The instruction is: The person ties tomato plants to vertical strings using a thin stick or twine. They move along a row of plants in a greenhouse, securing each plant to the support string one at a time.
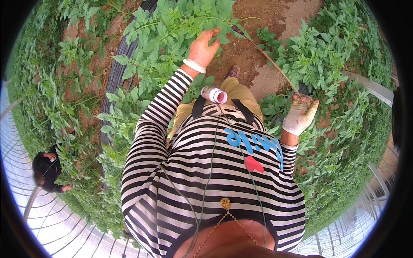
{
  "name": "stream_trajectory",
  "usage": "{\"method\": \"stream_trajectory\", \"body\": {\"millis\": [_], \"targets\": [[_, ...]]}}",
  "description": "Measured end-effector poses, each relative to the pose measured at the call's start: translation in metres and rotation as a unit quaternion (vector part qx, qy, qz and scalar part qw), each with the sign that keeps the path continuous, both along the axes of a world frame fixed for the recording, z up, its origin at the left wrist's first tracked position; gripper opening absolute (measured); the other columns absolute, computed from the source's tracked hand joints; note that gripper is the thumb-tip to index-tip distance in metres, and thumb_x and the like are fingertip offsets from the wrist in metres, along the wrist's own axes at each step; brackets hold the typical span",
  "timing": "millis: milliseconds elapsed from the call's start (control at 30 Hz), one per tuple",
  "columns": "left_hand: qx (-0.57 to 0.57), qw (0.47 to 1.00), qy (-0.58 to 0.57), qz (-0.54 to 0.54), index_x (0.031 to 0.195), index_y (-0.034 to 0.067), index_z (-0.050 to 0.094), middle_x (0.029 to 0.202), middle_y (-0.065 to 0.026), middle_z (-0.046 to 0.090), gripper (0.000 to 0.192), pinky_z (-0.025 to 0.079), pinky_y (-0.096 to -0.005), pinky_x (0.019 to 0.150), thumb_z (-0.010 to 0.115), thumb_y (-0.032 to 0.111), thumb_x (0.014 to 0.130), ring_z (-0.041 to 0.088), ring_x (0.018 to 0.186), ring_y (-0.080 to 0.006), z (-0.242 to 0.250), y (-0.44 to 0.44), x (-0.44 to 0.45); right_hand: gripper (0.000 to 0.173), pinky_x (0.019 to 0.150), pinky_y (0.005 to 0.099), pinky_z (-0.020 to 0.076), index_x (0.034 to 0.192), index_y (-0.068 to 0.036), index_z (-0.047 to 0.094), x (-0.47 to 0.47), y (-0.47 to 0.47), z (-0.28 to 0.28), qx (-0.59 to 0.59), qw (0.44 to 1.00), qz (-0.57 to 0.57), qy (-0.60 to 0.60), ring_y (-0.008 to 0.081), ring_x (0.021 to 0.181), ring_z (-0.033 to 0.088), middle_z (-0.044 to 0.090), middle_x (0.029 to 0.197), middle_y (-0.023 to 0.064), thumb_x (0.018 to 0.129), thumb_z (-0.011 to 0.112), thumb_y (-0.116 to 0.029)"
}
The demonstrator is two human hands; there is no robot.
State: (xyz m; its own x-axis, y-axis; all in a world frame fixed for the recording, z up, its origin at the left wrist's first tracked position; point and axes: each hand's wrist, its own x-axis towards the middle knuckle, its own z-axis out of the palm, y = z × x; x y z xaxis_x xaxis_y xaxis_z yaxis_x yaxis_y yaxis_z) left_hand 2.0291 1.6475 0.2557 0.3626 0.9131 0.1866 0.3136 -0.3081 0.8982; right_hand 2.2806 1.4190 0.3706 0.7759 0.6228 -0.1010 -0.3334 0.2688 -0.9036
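In my right hand (pixel 300 113), which wears a thin whitish glove stained at the fingers, is a thin stick (pixel 274 63). The stick reaches up and leftward to a dark, wet-looking swab tip (pixel 237 30) beside a tomato plant's stem and leaves. My left hand (pixel 205 46), also in a thin glove with a rolled white cuff, is raised among tomato leaves (pixel 180 29). Its thumb and fingers stand apart, with nothing visibly held. A small open plastic bottle (pixel 211 93) hangs tilted at my waist, its pink-tinged mouth facing right, near thin cords (pixel 211 154) running down from my neck.
Rows of tomato plants (pixel 322 54) grow on both sides, with bare soil (pixel 267 77) between. Black plastic sheeting (pixel 117 71) runs along the left row. A person in dark clothes (pixel 46 171) is at the far left. A pale strip (pixel 367 85) juts in at the right.
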Motion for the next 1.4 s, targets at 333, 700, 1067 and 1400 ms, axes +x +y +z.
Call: {"method": "stream_trajectory", "body": {"millis": [333, 700, 1067, 1400], "targets": [[-0.090, 0.821, 0.541, -0.158, 0.128, 0.006, 0.056, 0.127, -0.0176, 0.059, 0.061, 0.028, -0.0548, 0.108, 0.039, 0.055, 0.095, 0.055, 0.119, -0.0308, -0.040, 0.109, 0.122, 0.044, 0.079, 0.0422, 0.0445, 0.086, -0.002, 0.058, 0.137, 0.065, 0.002, 0.025, 0.999, 0.027, 0.037, 0.0285, 0.080, 0.057, 0.059, 0.082, 0.0098, 0.099, 0.048, -0.042], [-0.180, 0.734, 0.622, -0.202, 0.116, 0.005, 0.064, 0.117, -0.0150, 0.066, 0.049, 0.040, -0.0452, 0.099, 0.050, 0.045, 0.092, 0.061, 0.112, -0.0317, -0.074, 0.094, 0.126, 0.041, 0.076, 0.0423, 0.0432, 0.084, -0.002, 0.059, 0.198, 0.125, -0.016, -0.003, 0.996, 0.034, 0.078, 0.0300, 0.079, 0.058, 0.059, 0.080, 0.0096, 0.099, 0.049, -0.040], [-0.228, 0.874, 0.384, 0.192, 0.107, 0.003, 0.070, 0.103, -0.0187, 0.069, 0.032, 0.051, -0.0420, 0.087, 0.054, 0.025, 0.090, 0.066, 0.099, -0.0357, -0.051, 0.226, 0.071, 0.041, 0.083, 0.0420, 0.0436, 0.085, -0.003, 0.061, 0.216, 0.204, -0.002, -0.038, 0.998, 0.038, 0.026, 0.0289, 0.083, 0.058, 0.061, 0.085, 0.0091, 0.099, 0.050, -0.040], [-0.303, 0.617, 0.717, -0.118, 0.108, 0.006, 0.070, 0.110, -0.0142, 0.069, 0.022, 0.054, -0.0411, 0.078, 0.060, 0.017, 0.091, 0.067, 0.099, -0.0290, -0.094, 0.246, 0.030, 0.040, 0.079, 0.0422, 0.0448, 0.086, -0.003, 0.060, 0.225, 0.247, 0.007, -0.042, 0.999, 0.024, 0.001, 0.0293, 0.082, 0.059, 0.062, 0.084, 0.0088, 0.099, 0.050, -0.040]]}}
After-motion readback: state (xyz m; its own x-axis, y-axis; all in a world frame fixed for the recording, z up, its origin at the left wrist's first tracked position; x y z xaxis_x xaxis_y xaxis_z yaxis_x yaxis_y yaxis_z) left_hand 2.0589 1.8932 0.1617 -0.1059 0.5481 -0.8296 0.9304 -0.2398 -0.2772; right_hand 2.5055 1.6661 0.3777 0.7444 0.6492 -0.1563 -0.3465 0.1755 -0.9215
